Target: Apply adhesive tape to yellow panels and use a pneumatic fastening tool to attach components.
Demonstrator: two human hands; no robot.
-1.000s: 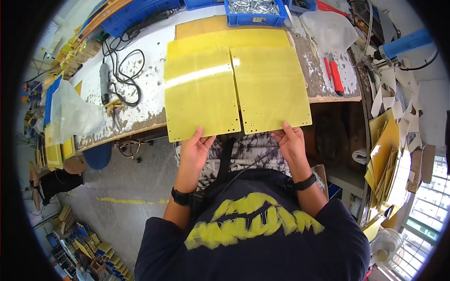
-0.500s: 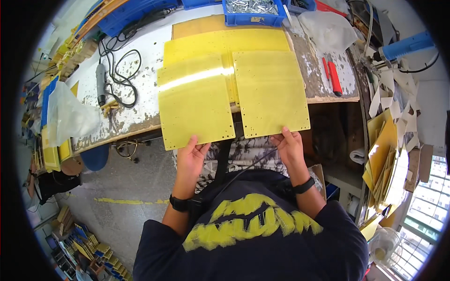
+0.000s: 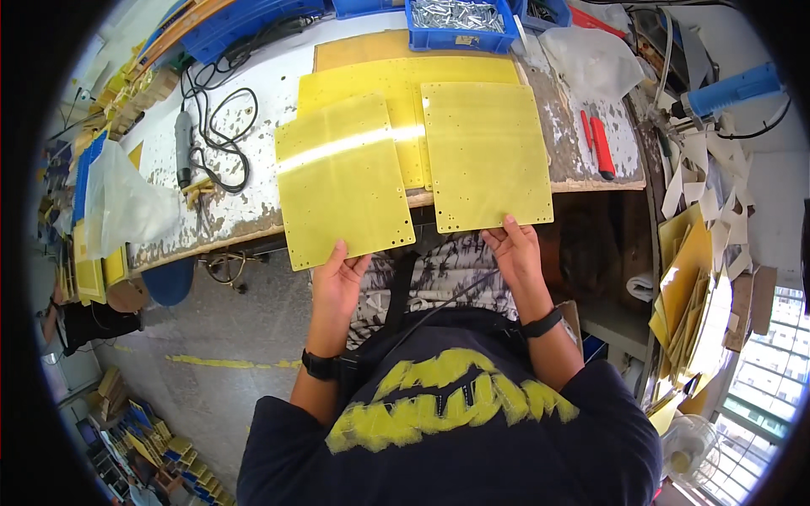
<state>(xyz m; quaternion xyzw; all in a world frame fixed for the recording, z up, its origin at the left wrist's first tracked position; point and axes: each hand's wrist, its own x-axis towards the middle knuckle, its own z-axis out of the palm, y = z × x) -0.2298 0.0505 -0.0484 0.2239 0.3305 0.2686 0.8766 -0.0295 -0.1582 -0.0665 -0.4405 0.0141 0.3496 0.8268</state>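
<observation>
My left hand (image 3: 338, 282) pinches the near edge of a yellow panel (image 3: 342, 185) with small holes along its borders. A second, similar yellow panel (image 3: 488, 156) is gripped at its near edge by my right hand (image 3: 515, 251). Both sheets reach over the bench edge, side by side with a gap between them, and the left one is turned slightly counterclockwise. Beneath them lies a larger yellow sheet (image 3: 405, 74), and behind that a darker tan board (image 3: 359, 52). A bright reflection crosses the left panel.
A blue bin of metal screws (image 3: 462, 24) stands at the bench's back. A corded grey tool (image 3: 183, 148) lies left, red-handled cutters (image 3: 602, 148) right. Clear plastic bags (image 3: 591, 61) sit beyond. More yellow sheets (image 3: 688, 278) lean at the right side.
The two panels have spread apart. The left one has shifted left and tilted counterclockwise; the right one has moved slightly up with my right hand.
</observation>
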